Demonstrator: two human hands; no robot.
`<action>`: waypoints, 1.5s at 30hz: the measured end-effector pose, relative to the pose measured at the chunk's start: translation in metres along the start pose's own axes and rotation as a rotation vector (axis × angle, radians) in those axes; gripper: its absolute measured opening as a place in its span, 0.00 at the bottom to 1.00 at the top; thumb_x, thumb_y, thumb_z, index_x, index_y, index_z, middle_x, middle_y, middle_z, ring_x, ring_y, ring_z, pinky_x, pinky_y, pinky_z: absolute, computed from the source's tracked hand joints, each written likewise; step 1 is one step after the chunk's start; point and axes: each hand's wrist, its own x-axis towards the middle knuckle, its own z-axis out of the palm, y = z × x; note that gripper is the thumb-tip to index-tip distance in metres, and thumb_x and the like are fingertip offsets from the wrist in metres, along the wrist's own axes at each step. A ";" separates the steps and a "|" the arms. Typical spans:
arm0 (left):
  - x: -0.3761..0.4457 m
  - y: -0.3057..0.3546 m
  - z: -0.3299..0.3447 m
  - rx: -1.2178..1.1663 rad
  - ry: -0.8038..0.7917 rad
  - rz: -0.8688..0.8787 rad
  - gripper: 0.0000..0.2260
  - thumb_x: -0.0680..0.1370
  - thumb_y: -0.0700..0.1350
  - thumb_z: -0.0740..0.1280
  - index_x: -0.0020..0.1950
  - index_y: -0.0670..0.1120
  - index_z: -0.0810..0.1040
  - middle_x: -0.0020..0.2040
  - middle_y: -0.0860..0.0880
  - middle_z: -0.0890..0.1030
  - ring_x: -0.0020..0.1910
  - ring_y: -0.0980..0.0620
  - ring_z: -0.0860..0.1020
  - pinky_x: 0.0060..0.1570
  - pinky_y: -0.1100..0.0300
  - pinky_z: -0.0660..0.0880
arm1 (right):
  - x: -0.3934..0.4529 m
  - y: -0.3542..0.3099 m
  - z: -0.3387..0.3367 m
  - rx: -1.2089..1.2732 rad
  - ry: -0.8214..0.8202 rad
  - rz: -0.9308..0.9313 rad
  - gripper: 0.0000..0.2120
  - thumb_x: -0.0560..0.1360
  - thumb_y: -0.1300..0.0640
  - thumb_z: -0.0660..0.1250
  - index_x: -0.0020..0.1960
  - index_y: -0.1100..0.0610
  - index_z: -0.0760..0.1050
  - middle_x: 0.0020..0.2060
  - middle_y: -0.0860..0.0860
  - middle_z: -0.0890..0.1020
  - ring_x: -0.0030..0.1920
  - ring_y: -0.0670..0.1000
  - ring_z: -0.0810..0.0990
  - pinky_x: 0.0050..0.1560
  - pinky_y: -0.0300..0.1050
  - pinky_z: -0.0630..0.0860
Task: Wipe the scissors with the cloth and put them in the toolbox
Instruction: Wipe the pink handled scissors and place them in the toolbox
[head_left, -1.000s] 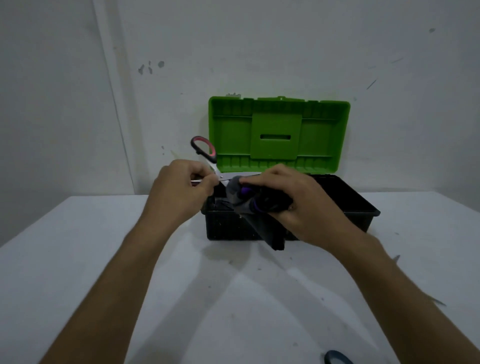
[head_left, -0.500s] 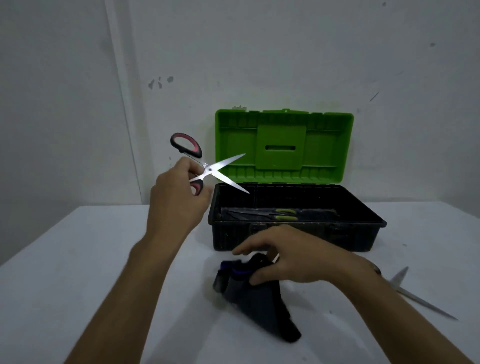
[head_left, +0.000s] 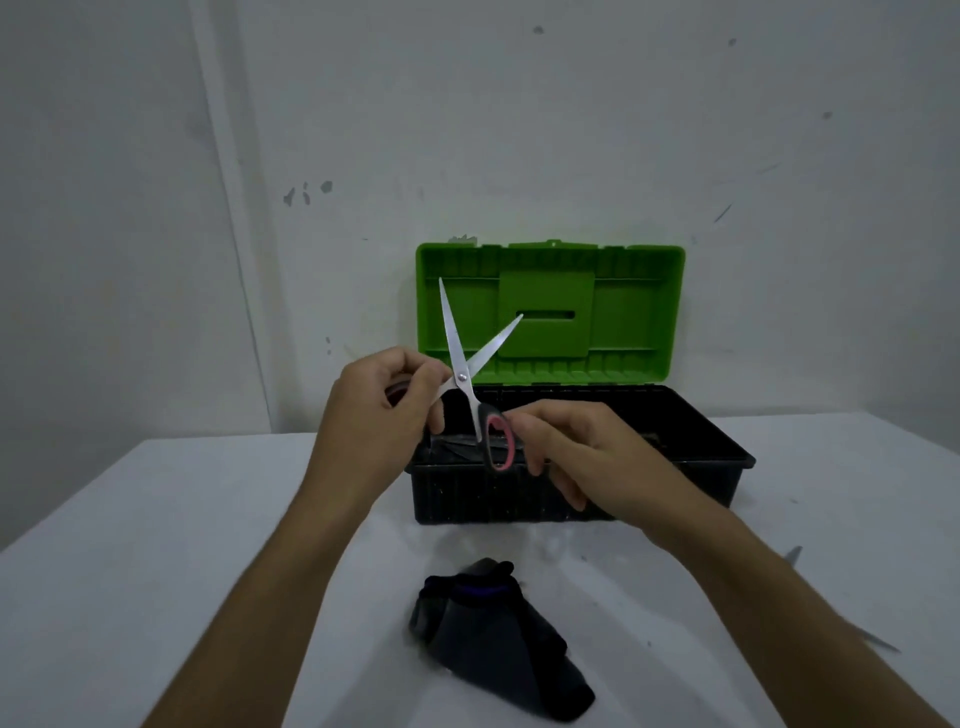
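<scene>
Change: the right hand had left the cloth on the desk and risen to the scissors, which had turned blades-up.
Left hand: curled round one handle loop.
Right hand: fingers pinching the other loop.
Scissors: above the toolbox's front-left rim, blades spread; axis near upright, tips toward the green lid.
Meaning: wiping apparently finished; closing and stowing remained.

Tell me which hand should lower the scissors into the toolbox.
Probably the left. The left hand already has a firm grip on one handle of the open scissors, above the toolbox. The right hand only touches the other handle.
</scene>
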 end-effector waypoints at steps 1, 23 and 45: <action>-0.001 0.000 0.003 -0.061 -0.024 -0.026 0.09 0.80 0.43 0.63 0.44 0.43 0.81 0.27 0.49 0.78 0.23 0.59 0.71 0.27 0.69 0.69 | 0.000 -0.002 0.002 0.016 -0.003 -0.014 0.10 0.80 0.47 0.63 0.54 0.49 0.82 0.33 0.47 0.79 0.27 0.45 0.71 0.28 0.37 0.68; -0.014 -0.003 0.041 -0.233 -0.149 -0.166 0.12 0.83 0.50 0.58 0.44 0.48 0.74 0.36 0.50 0.75 0.35 0.55 0.73 0.38 0.57 0.71 | -0.001 -0.003 0.019 0.238 0.052 0.080 0.11 0.79 0.54 0.67 0.42 0.59 0.80 0.30 0.52 0.82 0.28 0.47 0.78 0.30 0.38 0.75; -0.037 -0.032 0.002 0.651 -1.077 -0.421 0.30 0.65 0.60 0.77 0.64 0.55 0.73 0.59 0.58 0.76 0.58 0.54 0.75 0.58 0.58 0.74 | -0.005 0.026 -0.028 -0.113 -0.144 0.296 0.17 0.81 0.46 0.61 0.40 0.55 0.76 0.32 0.47 0.80 0.37 0.51 0.81 0.42 0.49 0.82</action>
